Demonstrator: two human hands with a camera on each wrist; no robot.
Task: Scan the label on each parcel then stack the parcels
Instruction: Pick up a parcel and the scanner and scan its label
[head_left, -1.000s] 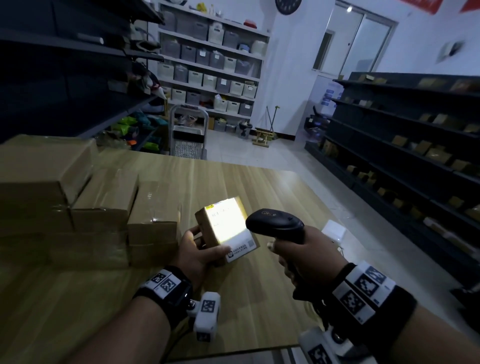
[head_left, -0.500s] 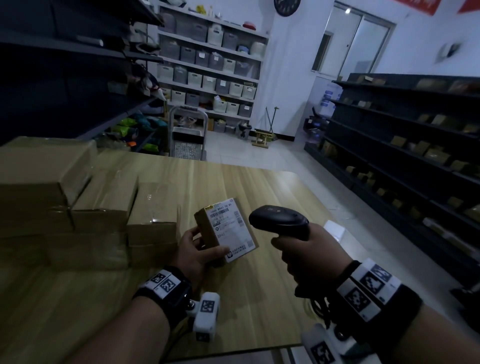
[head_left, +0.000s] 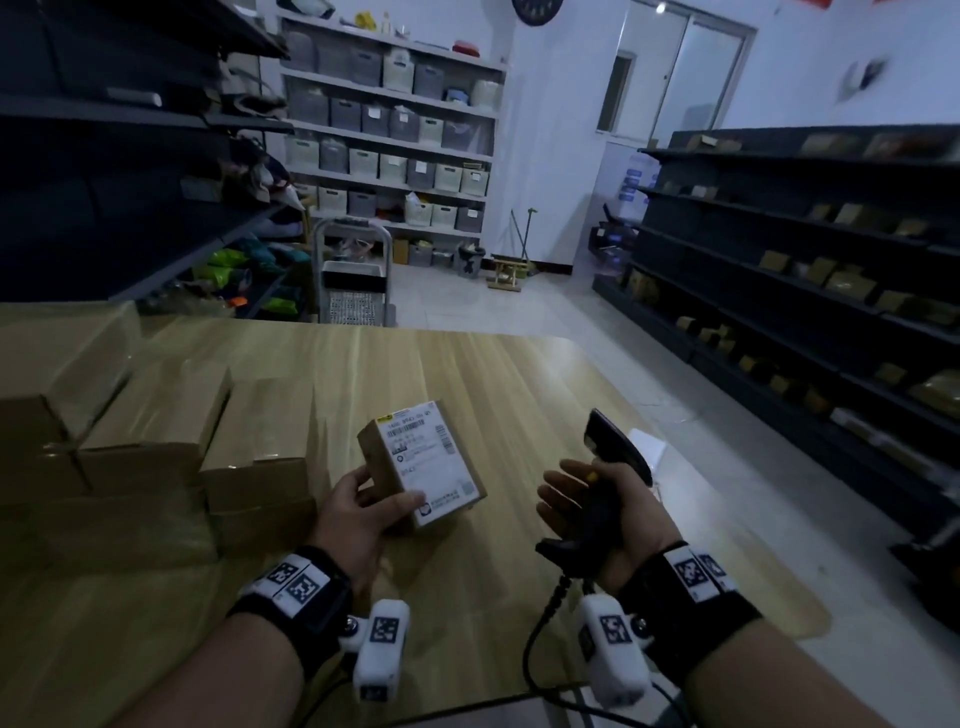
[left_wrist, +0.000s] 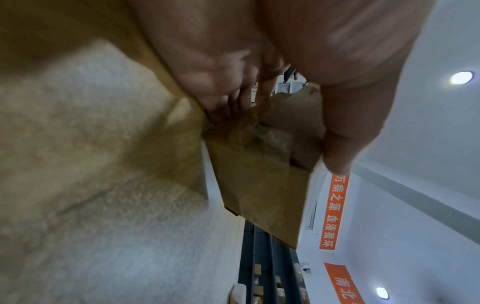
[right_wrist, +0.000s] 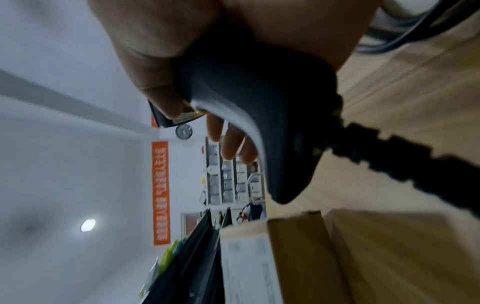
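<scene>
Left hand: the left hand (head_left: 363, 512) is gripping a small parcel (head_left: 422, 462), thumb clamped over the near lower corner, fingers curled behind it, holding it just above the bench (head_left: 467, 374).
Right hand: the right hand (head_left: 608, 512) is cradling the scanner (head_left: 613, 457) by its handle, palm turned up, fingers loosening and fanning out, so it's resting there more than being squeezed.
Scanner: its nose is pointing up and away from the parcel, cable (head_left: 540, 629) trailing off the near edge.
Label: the white label (head_left: 434, 457) is facing up toward me, barcode along the top, thumb just catching the bottom corner.
Stack: the stacked parcels (head_left: 156, 441) are sitting in stepped rows to the left, near that hand.
Step in hand, I'd say: carrying this one over to the stack.
Doing it well: I'd be squaring its edges to the box beneath, lowering it flat, and keeping the cable out of its path.
</scene>
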